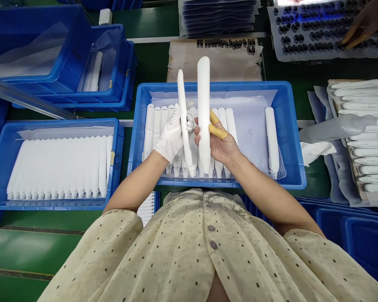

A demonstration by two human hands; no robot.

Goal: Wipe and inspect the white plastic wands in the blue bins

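My left hand [170, 138], in a white glove, is closed on a slim, long white plastic shell [182, 109] held upright. My right hand [225, 147], with yellow finger cots on some fingers, grips a wider long white plastic shell [203, 96], also upright. The two shells stand side by side, slightly apart. Small shiny rounded shapes [190, 121] show between them; I cannot make out what they are. Both hands are over a blue bin [297, 142], where a row of similar white pieces [149, 128] lies. One more white piece [272, 140] rests at its right end.
To the left, another blue bin [118, 167] holds a packed row of white pieces, with stacked bins [78, 63] behind. Small black parts [227, 43] line cardboard at the back. A squeeze bottle [330, 128] lies right, by stacked white pieces [371, 147]. Another person's hand [367, 23] reaches over black parts.
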